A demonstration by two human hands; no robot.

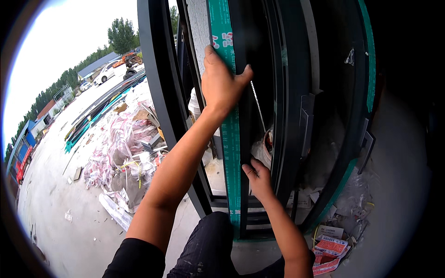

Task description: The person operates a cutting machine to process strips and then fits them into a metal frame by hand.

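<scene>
A tall dark metal frame (232,153), like a window or door frame, stands upright in front of me with green printed protective film along its near face. My left hand (221,85) grips it high up, the thumb on the right side and the fingers on the left edge. Lower down, my right hand (260,180) is closed on the frame's right edge, its fingertips partly hidden. My knee is close to the foot of the frame.
More dark frames (160,69) stand close on the left, others (296,92) on the right. Crumpled plastic wrap (118,146) heaps on the concrete to the left, beside long strips (99,109). Red-and-white packaging (330,252) lies at lower right. A white car (105,74) is parked farther off.
</scene>
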